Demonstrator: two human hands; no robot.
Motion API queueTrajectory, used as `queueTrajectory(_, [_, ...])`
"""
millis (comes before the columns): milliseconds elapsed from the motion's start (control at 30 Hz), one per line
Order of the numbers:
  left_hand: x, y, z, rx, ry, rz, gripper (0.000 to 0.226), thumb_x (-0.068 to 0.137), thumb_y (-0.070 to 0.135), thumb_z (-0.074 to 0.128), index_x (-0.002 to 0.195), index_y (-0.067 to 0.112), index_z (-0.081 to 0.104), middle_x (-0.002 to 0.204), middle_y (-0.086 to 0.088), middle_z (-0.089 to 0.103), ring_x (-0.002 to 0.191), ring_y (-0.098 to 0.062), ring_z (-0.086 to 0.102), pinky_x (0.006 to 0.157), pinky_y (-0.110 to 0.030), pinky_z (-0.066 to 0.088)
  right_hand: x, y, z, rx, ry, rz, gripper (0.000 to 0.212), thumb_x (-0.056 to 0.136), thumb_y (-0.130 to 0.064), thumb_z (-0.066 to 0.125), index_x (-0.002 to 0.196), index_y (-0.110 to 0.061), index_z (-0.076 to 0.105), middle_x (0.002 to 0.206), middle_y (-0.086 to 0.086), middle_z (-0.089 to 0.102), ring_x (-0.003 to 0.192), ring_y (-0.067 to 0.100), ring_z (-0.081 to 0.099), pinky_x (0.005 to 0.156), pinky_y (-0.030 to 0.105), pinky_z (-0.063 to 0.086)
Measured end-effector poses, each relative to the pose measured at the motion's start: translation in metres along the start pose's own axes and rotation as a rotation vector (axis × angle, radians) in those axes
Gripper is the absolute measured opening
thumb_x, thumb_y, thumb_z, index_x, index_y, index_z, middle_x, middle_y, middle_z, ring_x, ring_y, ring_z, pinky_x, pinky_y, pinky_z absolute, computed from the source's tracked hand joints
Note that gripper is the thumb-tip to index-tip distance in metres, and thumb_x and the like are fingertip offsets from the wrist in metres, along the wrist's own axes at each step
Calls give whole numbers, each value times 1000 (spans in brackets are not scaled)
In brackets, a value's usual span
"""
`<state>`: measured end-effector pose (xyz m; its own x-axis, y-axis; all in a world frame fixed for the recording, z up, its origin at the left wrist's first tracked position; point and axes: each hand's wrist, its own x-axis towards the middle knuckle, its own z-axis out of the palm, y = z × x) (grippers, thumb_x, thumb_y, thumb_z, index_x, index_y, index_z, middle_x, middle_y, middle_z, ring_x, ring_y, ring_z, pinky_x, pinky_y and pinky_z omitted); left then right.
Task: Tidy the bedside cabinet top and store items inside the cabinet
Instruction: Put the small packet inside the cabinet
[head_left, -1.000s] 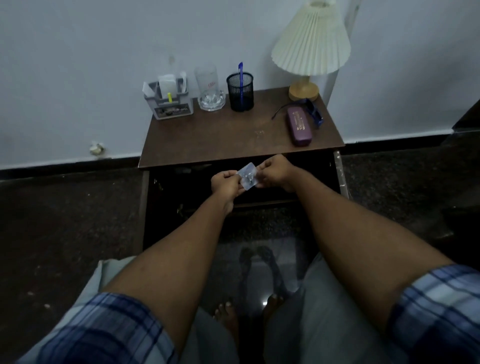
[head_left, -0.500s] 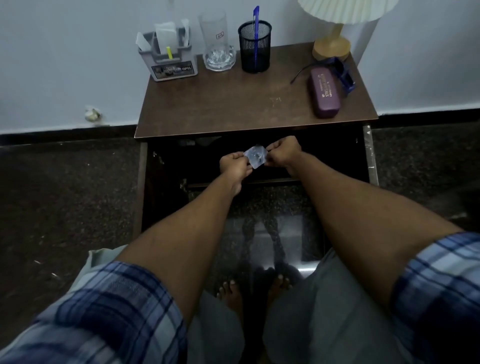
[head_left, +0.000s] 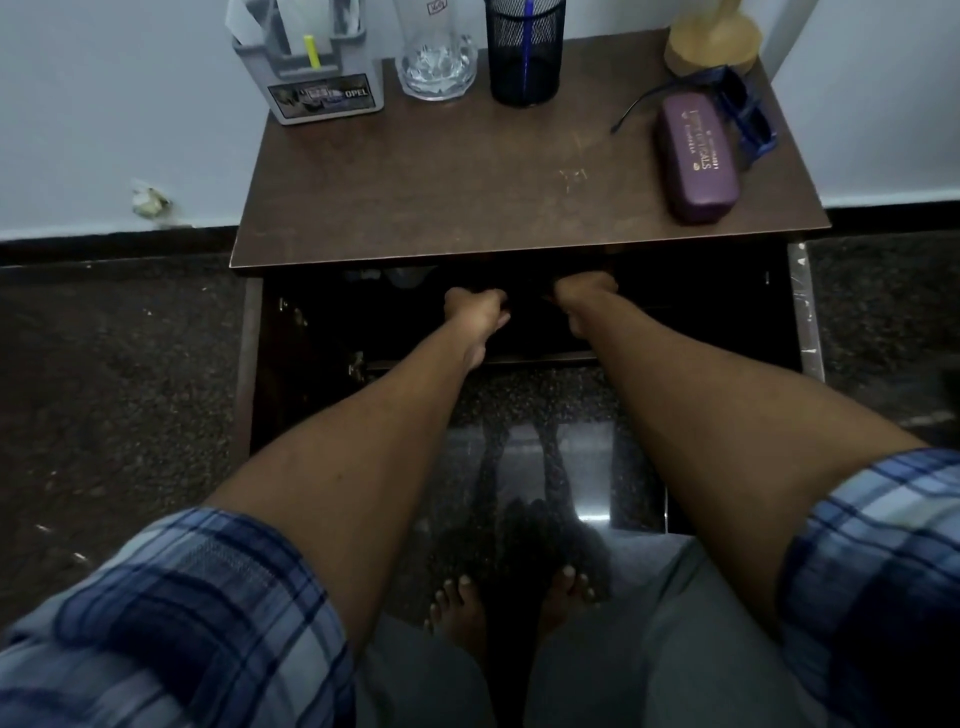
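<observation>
Head view: left hand, right hand tucked under cabinet top front edge; fingers hidden, grip unclear.

The table is dark brown. The glasses case is purple, the glasses blue, the mesh pen cup black, its pen blue, the organiser grey. The sleeves are blue plaid, the floor dark and speckled.

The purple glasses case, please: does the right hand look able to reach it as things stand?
Probably yes: the right hand sits under the front edge of the cabinet top and must draw back first, but nothing lies before the purple glasses case.
</observation>
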<state>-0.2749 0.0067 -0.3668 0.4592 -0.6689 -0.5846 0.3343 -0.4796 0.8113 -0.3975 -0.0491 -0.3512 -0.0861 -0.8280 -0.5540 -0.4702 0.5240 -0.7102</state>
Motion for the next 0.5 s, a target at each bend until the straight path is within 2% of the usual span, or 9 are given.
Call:
queueTrajectory(67, [6,-3,4,38,19,13,34,92,0,62,125,-2,56,100,-6,62,82,-16,64,75,-30,60,5,1,2,90,-72,44,56,100,-10,49,154,-6,32,157,12,38,141,29,43,89,25,48])
queueTrajectory(133, [9,-5,8,111,43,12,37,92,6,62,128,-3,58,99,-9,68,85,-21,69,78,-32,61,8,4,4,190,-83,65,60,98,-6,52,153,-5,29,156,15,37,139,32,44,72,21,43])
queueTrajectory(167, [10,-5,9,145,55,7,41,91,9,62,130,-3,59,107,-13,71,94,-27,72,84,-35,62,12,6,5,187,-77,70,60,98,-6,52,153,-5,28,156,15,36,140,32,43,71,21,41])
queueTrajectory(233, [10,-5,10,178,67,1,43,91,12,58,132,-1,60,121,-18,71,108,-33,71,89,-36,61,15,7,9,158,-84,70,55,100,-8,50,152,-2,31,155,16,38,140,32,43,81,25,39])
queueTrajectory(333, [9,-4,10,202,72,12,40,93,13,52,129,0,62,123,-21,70,113,-37,69,76,-30,52,12,6,18,160,-31,103,51,104,-14,46,152,-1,33,155,13,40,141,27,43,99,28,41])
queueTrajectory(367, [9,-3,11,202,72,13,39,93,13,51,128,0,62,123,-22,70,113,-38,68,75,-30,50,11,5,20,173,-7,97,50,103,-14,48,150,1,36,153,12,44,137,26,47,99,28,42])
queueTrajectory(467, [5,-2,13,201,68,8,38,94,12,50,128,-1,62,124,-23,70,113,-38,68,79,-34,53,5,1,23,241,-3,77,49,98,-16,60,142,4,48,143,12,55,124,25,59,86,27,48])
queueTrajectory(500, [3,-2,13,204,69,11,38,94,11,50,128,-1,62,123,-23,70,113,-38,68,78,-34,53,3,1,22,257,-10,70,51,97,-19,62,141,3,49,142,12,56,123,25,60,88,27,49])
